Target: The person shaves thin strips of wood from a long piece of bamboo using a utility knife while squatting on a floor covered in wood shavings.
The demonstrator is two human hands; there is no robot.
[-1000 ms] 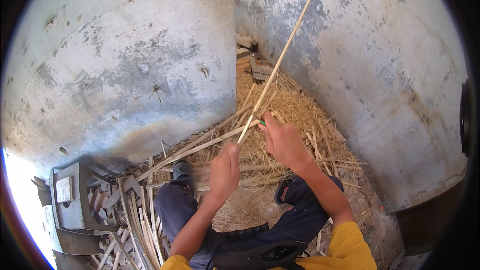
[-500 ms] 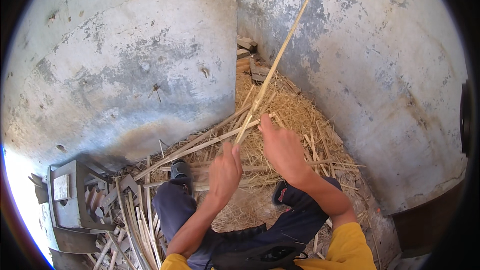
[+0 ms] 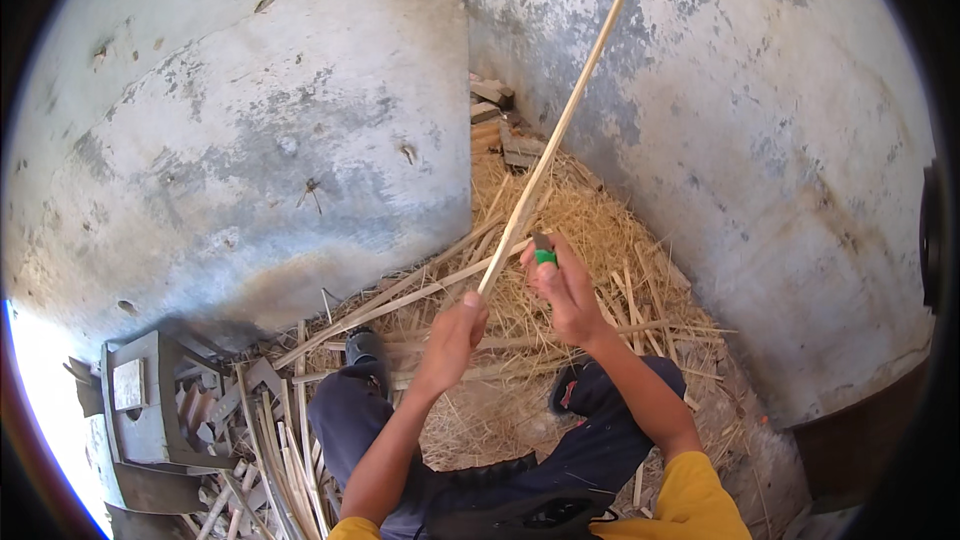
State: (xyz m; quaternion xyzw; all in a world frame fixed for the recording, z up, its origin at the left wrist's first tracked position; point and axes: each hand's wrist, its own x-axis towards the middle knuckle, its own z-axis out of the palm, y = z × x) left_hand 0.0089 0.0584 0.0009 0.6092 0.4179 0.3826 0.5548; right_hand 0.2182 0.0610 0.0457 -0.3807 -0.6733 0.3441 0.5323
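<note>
A long, pale wooden strip, which looks like split bamboo, slants up and away toward the corner. My left hand is closed round its near end. Just right of the strip, my right hand grips a small knife with a short dark blade and a bright green band. Blade and strip look slightly apart. Under both hands, straw-like shavings cover the floor, and another long stick lies across them.
Peeling walls meet at the corner ahead, where wood blocks lie. Several long strips are heaped at lower left beside a grey wooden frame. My shoes rest on either side of the shavings.
My right hand has turned and drawn back slightly, so the knife now shows. The strip has rolled in my left hand and its far tip has risen.
</note>
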